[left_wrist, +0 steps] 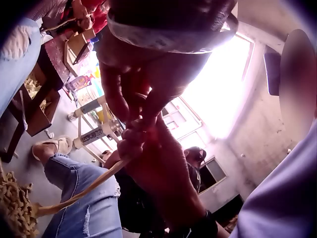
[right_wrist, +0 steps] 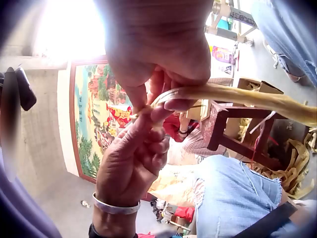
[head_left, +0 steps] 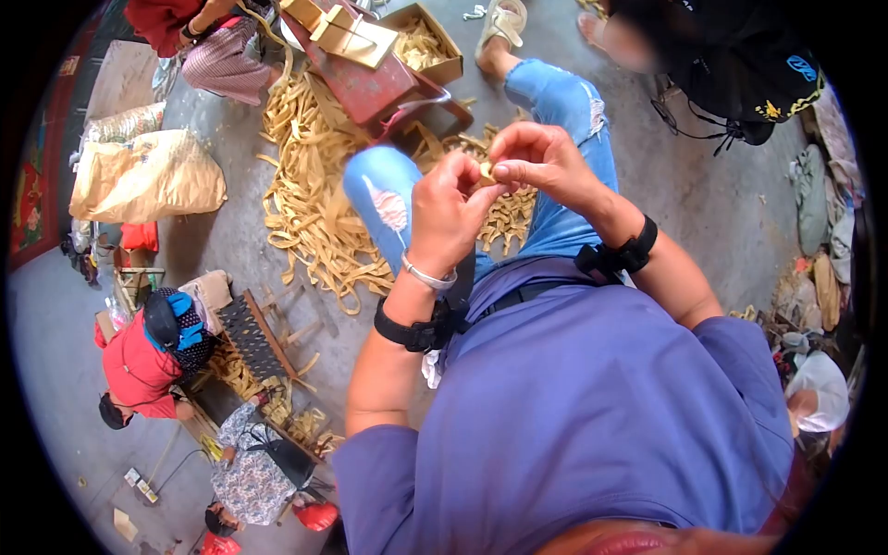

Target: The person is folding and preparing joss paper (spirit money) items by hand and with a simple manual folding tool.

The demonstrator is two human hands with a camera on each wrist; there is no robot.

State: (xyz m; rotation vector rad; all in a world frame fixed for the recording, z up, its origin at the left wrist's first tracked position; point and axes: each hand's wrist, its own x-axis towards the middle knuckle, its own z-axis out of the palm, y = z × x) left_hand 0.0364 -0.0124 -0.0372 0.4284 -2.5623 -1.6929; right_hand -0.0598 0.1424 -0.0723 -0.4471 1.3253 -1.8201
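Observation:
My left hand (head_left: 444,211), with a silver bracelet at its wrist, and my right hand (head_left: 555,168) meet fingertip to fingertip over the lap. Both pinch a small part of a yellowish strip (head_left: 487,173). In the right wrist view the strip (right_wrist: 237,95) runs from under the fingers of my right hand (right_wrist: 158,49) off to the right, while thumb and fingers of my left hand (right_wrist: 130,161) pinch its end. The left wrist view shows the strip (left_wrist: 89,187) trailing down to a pile of knotted pieces (left_wrist: 17,208). The fingers partly hide the pinched part.
Loose strips (head_left: 319,185) lie heaped on the floor left of the knees, beside a red bench (head_left: 370,79) and a cardboard box (head_left: 449,69). A paper sack (head_left: 148,176) lies further left. Other people sit at the upper left and lower left.

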